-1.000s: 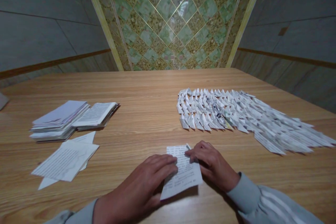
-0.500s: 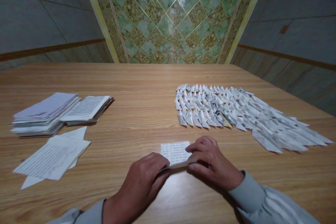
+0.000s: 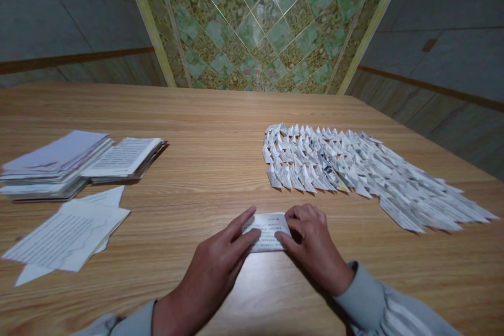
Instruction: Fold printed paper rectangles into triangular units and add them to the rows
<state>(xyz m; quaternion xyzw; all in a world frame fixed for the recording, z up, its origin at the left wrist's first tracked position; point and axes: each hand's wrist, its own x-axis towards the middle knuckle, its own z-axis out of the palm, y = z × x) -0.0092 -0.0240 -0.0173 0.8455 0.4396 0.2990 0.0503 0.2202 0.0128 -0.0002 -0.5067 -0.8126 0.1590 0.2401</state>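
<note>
A folded sheet of printed paper (image 3: 268, 231) lies on the table in front of me, its long folded edge towards me. My left hand (image 3: 220, 257) is at its left end, thumb pressed on top and index finger stretched along the far left corner. At the right end, my right hand (image 3: 313, 244) grips the paper between thumb and bent fingers. The undersides of both hands are hidden. To the right beyond my hands stand rows of small folded paper pieces (image 3: 303, 160) with pointed tips.
On the left are a thick stack of paper (image 3: 59, 155) and a smaller stack of printed sheets (image 3: 126, 156) touching it. Nearer me, two loose printed sheets (image 3: 66, 233) overlap. The wooden table (image 3: 205, 136) reaches back towards a green tiled wall (image 3: 252, 31).
The raised near flap of the paper has been folded flat over the rest. My left index finger has stretched out to the far edge, and the view has shifted slightly.
</note>
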